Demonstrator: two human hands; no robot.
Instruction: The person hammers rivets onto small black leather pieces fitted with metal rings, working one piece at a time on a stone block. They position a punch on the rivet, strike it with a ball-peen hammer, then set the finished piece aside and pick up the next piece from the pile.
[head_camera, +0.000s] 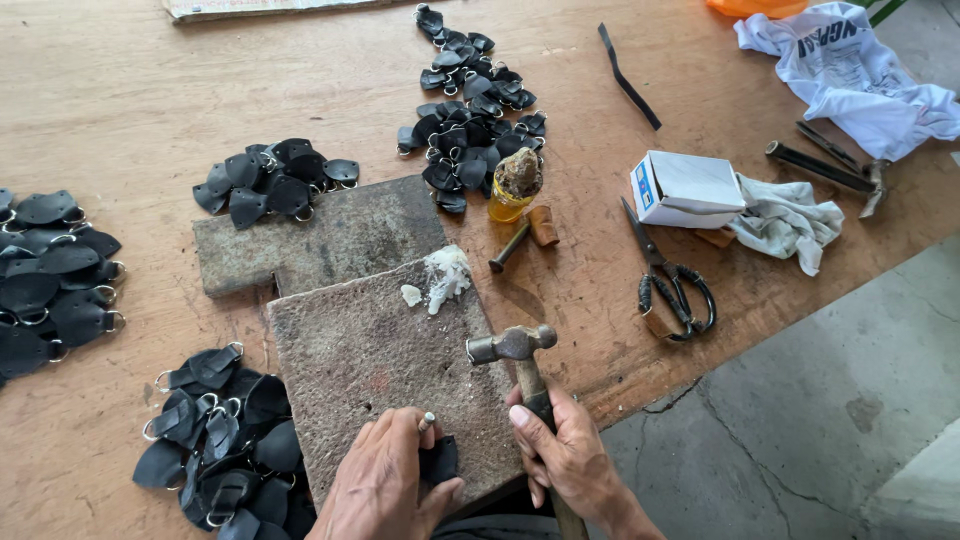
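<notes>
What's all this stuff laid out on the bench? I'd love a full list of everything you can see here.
Leather tabs with metal rings: five piles, black, across the bench.
Stone slabs: two, grey-brown, centre; white lumps on the near one.
Hammer: one, metal head, over the near slab.
Small jar: one, yellow, beside the far pile.
Punch tool: one, dark metal, below the jar.
Scissors: one, black, right.
Cardboard box: one, white, right.
Cloths: two, white, far right.
Workbench: one, brown wood.
Left hand: pinning a black piece and small pin on the slab.
Right hand: gripping the hammer handle.
</notes>
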